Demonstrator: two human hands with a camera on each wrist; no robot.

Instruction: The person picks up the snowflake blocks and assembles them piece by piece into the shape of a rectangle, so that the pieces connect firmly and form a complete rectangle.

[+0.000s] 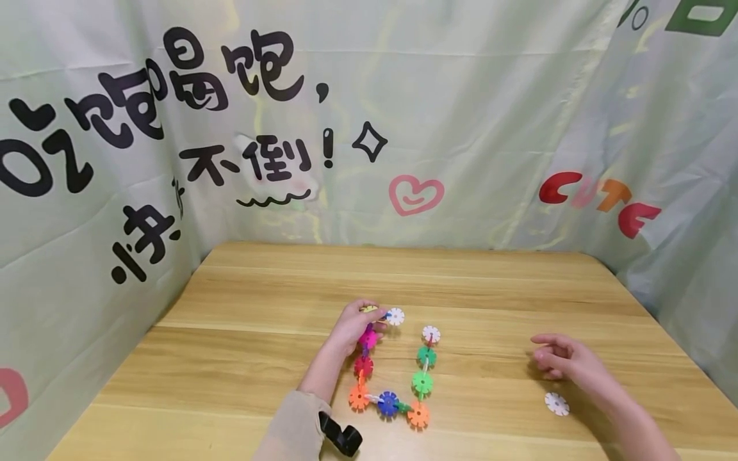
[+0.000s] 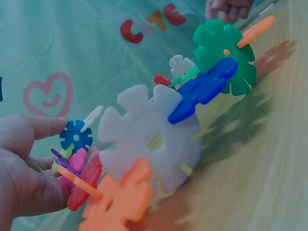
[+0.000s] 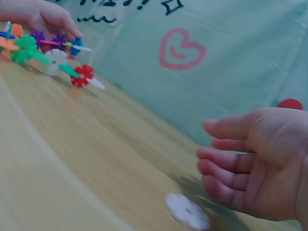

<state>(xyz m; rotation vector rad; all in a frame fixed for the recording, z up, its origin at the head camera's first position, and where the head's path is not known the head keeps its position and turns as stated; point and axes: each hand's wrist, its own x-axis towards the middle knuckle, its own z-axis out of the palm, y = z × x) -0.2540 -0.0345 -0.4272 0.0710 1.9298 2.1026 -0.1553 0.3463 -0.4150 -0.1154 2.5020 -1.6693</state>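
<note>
A U-shaped chain of colourful plastic snowflake discs lies on the wooden table, its slotted pieces joined edge to edge. At its far left end my left hand holds the chain, with the thumb by a blue disc; a white disc sticks out past the fingers. The chain's other end carries another white disc. My right hand hovers over the table on the right, fingers loosely bent and holding nothing. Just below it lies a loose white snowflake disc, apart from the hand.
The wooden table is bounded at the back and sides by a printed curtain. A black strap mount sits at my left wrist, close to the chain's near left corner.
</note>
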